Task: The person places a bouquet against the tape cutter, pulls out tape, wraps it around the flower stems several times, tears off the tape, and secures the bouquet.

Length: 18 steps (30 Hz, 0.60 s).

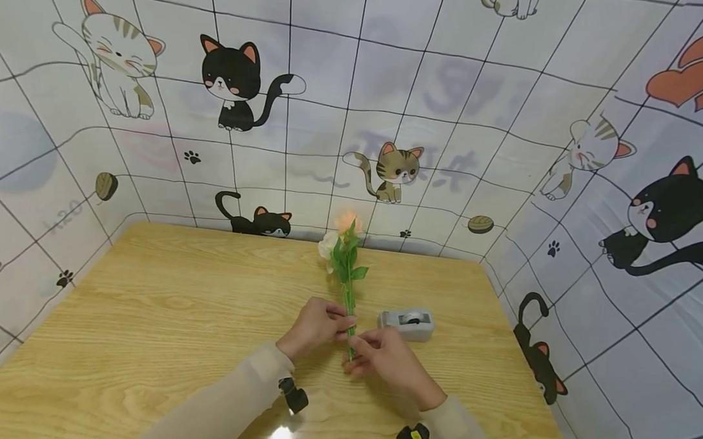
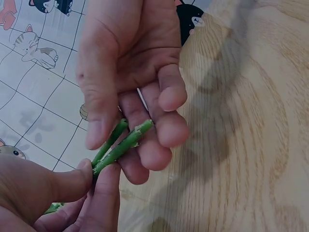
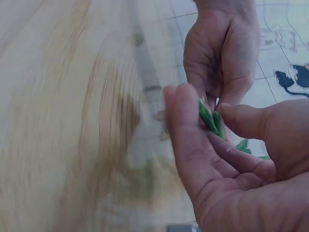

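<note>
Left hand (image 1: 319,323) pinching flower stems (image 2: 123,146), right hand (image 1: 392,358) slack-fingered at stem ends; backdrop lettering (image 1: 459,170) faint, illegible

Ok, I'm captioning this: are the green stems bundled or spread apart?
Bundled; the left hand pinches the green stems together.
</note>
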Each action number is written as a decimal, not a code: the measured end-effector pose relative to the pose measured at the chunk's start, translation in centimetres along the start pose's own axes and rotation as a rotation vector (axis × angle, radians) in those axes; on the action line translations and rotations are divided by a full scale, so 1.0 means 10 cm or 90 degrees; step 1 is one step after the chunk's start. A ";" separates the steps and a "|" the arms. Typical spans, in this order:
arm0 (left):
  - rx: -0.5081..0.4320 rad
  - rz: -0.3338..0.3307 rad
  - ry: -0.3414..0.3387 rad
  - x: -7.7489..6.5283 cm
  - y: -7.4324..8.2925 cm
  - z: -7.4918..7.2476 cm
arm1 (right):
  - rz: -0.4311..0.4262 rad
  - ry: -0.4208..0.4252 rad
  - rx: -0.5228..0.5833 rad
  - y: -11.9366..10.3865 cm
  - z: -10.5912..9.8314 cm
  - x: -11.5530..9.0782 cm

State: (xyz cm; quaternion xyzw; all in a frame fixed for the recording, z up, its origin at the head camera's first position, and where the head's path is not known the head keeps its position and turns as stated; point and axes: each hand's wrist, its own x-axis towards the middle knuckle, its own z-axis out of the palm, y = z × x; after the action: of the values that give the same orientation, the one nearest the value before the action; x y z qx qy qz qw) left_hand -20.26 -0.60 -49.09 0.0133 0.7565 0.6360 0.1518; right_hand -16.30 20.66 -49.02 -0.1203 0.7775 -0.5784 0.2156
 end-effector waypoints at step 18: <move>-0.045 0.016 -0.015 0.00 0.04 -0.02 | -0.012 0.098 -0.032 -0.08 0.12 -0.05</move>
State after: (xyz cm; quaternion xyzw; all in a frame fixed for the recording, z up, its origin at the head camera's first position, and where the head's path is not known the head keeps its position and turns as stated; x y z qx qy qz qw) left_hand -20.36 -0.73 -48.64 0.0253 0.7315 0.6639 0.1531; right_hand -15.37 19.59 -48.43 -0.0880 0.8048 -0.5683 0.1470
